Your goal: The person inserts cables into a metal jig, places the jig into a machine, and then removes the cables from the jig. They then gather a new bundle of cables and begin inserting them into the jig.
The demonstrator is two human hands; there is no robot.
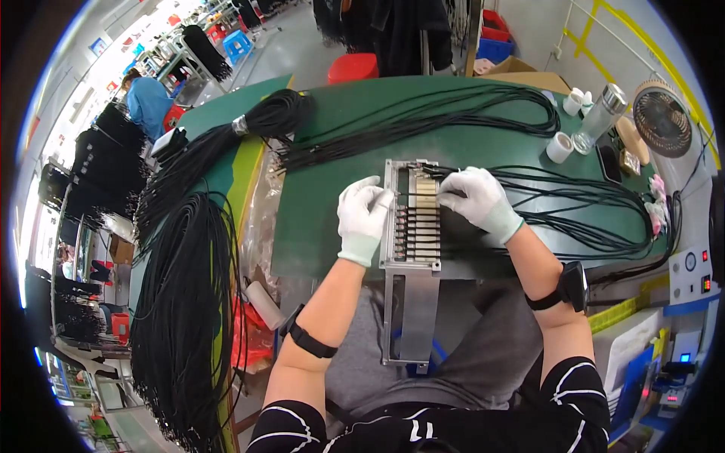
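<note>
Head view: both hands in white knit gloves, mid-frame, working on a long grey metal fixture rail (411,249) that runs from frame centre down toward the lap. The rail's upper part carries a row of small brass-coloured connector slots (427,223).

Left hand (364,214): grip narrow, fingertips pinched at the rail's left edge near the top slots. What it pinches is too small to tell.

Right hand (481,200): grip closed on thin black cable (453,192), fingers pressing it down at the top slots, touching the rail's right side.

Loose black cables (574,204) fan out from the right hand across the dark green bench (317,204) toward centre right, more looped along the upper middle.

Thick bundle of black cables (185,302) hangs at the left of frame, beside the bench edge.

Upper right on the bench: clear bottle with metal cap (600,117), white cups (559,146), small round fan (662,118).

Black bands on both forearms. Another person in blue, upper left, well apart.
</note>
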